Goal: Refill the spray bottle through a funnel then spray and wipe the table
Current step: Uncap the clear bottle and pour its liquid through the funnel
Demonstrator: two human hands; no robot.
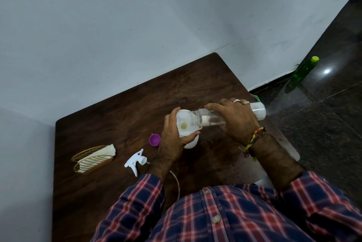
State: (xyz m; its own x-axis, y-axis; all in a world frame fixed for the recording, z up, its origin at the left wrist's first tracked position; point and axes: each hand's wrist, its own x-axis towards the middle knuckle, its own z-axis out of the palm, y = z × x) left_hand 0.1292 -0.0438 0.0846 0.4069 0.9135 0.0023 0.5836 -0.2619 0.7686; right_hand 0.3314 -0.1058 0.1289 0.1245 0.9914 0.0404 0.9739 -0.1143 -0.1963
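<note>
So the dark wood counter (121, 108) sits tucked into a corner of pale walls, and a few bits are scattered on the left side: one gold wire holder (92, 158) with a folded white cloth (98, 156) in it, one white spray trigger head (136, 160) lying on its side with its thin tube trailing toward the person, and one small purple cap (154, 139) right by the left wrist. Over on the dark tiled floor there's one green bottle (304, 68) with a lime lid near the wall, well away from everything. The spray bottle (191, 142) is a milky white thing standing near the middle-right of the counter, mostly hidden behind the left hand (174, 139), whose grip is wrapped around the bottle and the white funnel (184, 123) sitting in its neck. The right hand (238, 119) has its grip closed around one clear refill bottle (213, 117), tipped nearly flat with its mouth over the funnel. Can't tell how full the spray bottle is. Plaid sleeves, beaded bracelet on the right wrist
</note>
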